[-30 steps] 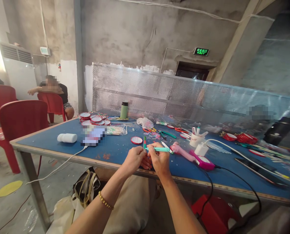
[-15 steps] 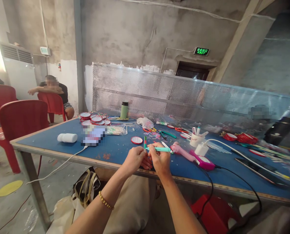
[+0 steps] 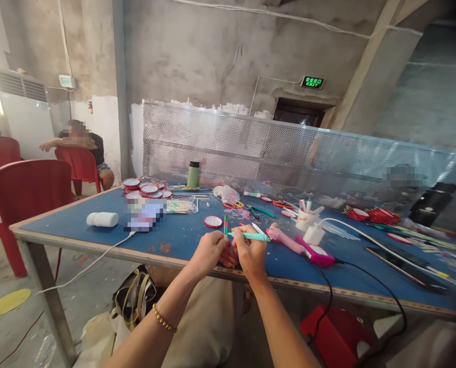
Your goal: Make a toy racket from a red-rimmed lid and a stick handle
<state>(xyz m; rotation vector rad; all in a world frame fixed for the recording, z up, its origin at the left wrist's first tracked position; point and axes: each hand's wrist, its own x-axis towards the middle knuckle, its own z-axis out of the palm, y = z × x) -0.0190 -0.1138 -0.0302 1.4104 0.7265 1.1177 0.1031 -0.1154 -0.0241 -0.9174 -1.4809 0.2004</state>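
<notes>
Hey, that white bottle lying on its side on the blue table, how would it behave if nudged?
The white bottle lies on its round side, so it would probably roll. It looks like plastic, likely light and stiff. The table edge is near, so it might drop off.

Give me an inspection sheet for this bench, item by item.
Surface: blue table top, wooden edging, crowded along the back.
Job's things: striped stick upright in left hand; teal pen lying across in right hand.
Clutter: red-rimmed discs, white bottle on its side, green flask, pink tool, cup of pens.
Grips: both hands closed, touching each other, at the near edge.
Cables: white cable drops off the near edge; black cable hangs below the edge by the pink tool.
Surroundings: red chairs, seated person, perforated metal screen, exit sign.
</notes>
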